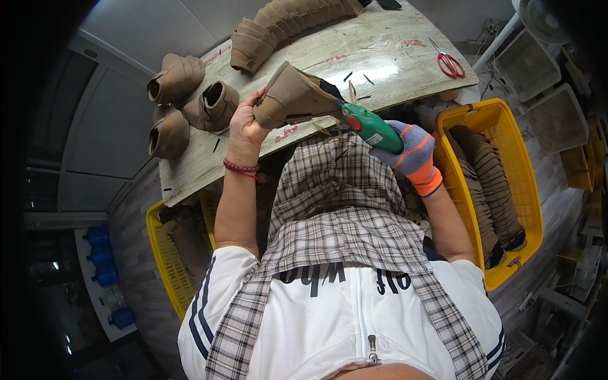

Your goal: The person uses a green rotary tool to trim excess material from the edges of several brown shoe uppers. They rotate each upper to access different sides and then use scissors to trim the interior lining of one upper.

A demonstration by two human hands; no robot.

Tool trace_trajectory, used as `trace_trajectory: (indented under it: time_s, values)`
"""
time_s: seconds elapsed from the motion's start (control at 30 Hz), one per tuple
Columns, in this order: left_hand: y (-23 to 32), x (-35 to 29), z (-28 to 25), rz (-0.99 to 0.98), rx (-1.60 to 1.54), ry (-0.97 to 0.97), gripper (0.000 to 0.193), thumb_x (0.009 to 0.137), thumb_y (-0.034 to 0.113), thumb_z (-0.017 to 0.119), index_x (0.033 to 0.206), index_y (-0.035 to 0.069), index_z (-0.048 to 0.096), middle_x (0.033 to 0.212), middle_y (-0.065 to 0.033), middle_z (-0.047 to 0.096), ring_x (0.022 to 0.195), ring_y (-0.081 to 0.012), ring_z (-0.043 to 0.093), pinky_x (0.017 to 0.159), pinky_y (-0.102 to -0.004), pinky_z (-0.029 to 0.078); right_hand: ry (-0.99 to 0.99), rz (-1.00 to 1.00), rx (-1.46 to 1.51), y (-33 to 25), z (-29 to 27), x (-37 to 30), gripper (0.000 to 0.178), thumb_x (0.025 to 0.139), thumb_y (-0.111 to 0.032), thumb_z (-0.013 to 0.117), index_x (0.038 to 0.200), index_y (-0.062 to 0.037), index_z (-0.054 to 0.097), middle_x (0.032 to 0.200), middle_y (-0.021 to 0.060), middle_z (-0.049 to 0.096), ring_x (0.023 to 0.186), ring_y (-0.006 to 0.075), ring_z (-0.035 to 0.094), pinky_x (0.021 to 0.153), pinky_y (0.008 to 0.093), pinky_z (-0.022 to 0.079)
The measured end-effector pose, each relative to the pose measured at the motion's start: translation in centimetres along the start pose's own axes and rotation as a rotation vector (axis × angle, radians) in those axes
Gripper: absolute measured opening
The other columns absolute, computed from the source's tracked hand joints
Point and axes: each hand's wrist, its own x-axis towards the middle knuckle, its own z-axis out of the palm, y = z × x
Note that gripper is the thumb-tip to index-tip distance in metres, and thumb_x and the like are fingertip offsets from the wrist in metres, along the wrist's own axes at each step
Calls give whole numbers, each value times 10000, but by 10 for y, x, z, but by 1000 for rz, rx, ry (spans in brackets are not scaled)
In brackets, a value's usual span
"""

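A brown shoe upper (288,95) is held up over the front edge of the table by my bare left hand (248,120), which grips its left end. My right hand (408,152), in a grey and orange glove, is wrapped round a green handheld electric cutter (370,126) with a red button. The cutter's tip meets the right end of the upper, where dark lining shows. Thin strips of trimmed material hang by the tip. On the table to the left stand several similar shoe uppers (215,104).
The pale wood-patterned table (380,47) bears a long nested row of uppers (297,25), red-handled scissors (449,64) and dark scraps. A yellow basket (529,190) with stacked uppers (487,183) stands at my right. Another yellow basket (166,266) is at my left.
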Motion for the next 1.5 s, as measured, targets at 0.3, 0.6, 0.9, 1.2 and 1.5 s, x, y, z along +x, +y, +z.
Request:
trace_trajectory:
  time_s: [0.3, 0.6, 0.9, 1.2, 1.5]
  values:
    - [-52, -12, 49, 308, 352, -67, 333, 1008, 137, 442, 1280, -43, 508, 1301, -197, 561, 1213, -319, 538, 1071, -468, 407, 34, 160, 182, 2, 17, -9, 505, 678, -305, 868, 1028, -2, 666, 815, 130, 704, 682, 201, 684, 611, 284, 540]
    - [-82, -19, 62, 517, 797, -168, 335, 970, 65, 519, 1297, -6, 513, 1281, -127, 580, 1170, -251, 569, 1016, -414, 461, -50, 507, 555, -9, 24, 2, 410, 786, -248, 805, 1040, 27, 638, 806, 52, 687, 684, 62, 617, 613, 217, 508]
    - [-63, -29, 57, 972, 2136, 156, 185, 859, 38, 635, 1031, -10, 686, 994, -197, 660, 918, -266, 641, 757, -383, 515, 72, 538, 553, -1, 14, 2, 272, 851, -176, 743, 1005, 20, 636, 752, 14, 641, 638, 58, 573, 573, 220, 468]
    - [98, -3, 58, 262, 2710, 1064, 396, 810, 255, 638, 1030, -75, 637, 1127, -287, 621, 1111, -393, 593, 924, -426, 479, 99, 645, 603, 10, 7, -19, 259, 869, -164, 723, 1020, 10, 605, 787, 31, 638, 624, 76, 575, 571, 220, 458]
    - [161, -35, -2, 450, 3142, 1220, 276, 859, 103, 467, 969, -3, 696, 1131, -205, 634, 1058, -390, 599, 866, -454, 504, 91, 717, 510, 22, -1, -34, 223, 885, -145, 691, 1015, 3, 584, 750, 12, 594, 600, 75, 540, 556, 226, 439]
